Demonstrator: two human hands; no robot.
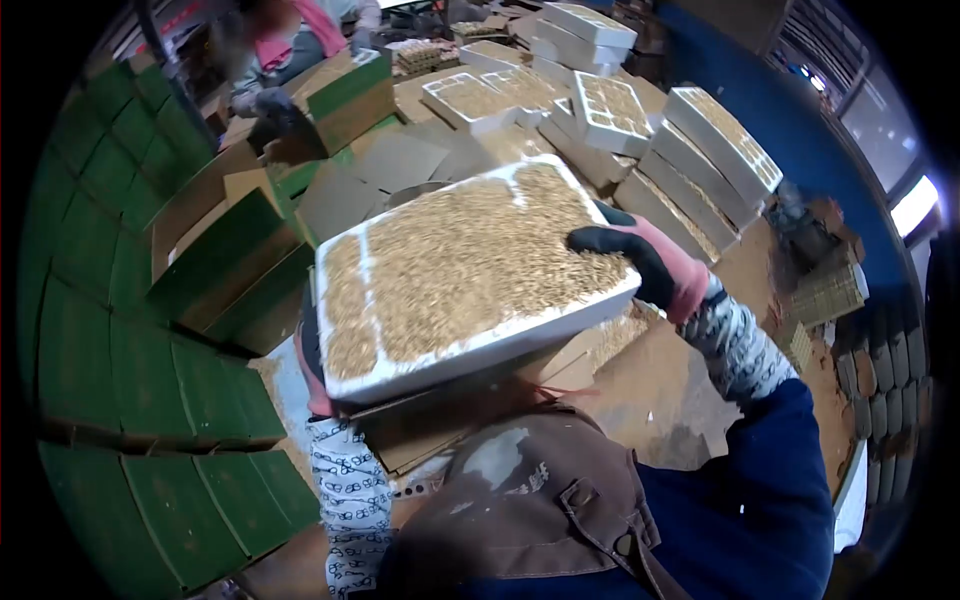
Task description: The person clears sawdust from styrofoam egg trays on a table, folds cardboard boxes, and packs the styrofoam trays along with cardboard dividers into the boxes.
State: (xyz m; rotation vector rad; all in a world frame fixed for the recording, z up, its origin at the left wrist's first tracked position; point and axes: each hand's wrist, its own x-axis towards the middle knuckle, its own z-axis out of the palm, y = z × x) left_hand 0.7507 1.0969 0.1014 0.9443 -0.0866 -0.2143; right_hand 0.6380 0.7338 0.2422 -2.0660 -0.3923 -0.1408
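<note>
A white foam box (480, 345) filled to the rim with loose tan husks or shavings (450, 260) is held up in front of my body, slightly tilted. My right hand (645, 255), in a pink and dark glove, grips its right end, the fingers over the rim and on the husks. At the left end, my left hand (312, 355) holds the box's side; most of its fingers are hidden behind the foam. Below the box lie flat cardboard pieces (430, 430).
Green cartons (80, 350) are stacked along the left, with an open carton (225, 250) beside them. More husk-filled foam boxes (715, 150) stand stacked at back right. A co-worker (290, 50) in gloves handles another green carton (345, 100) at back left.
</note>
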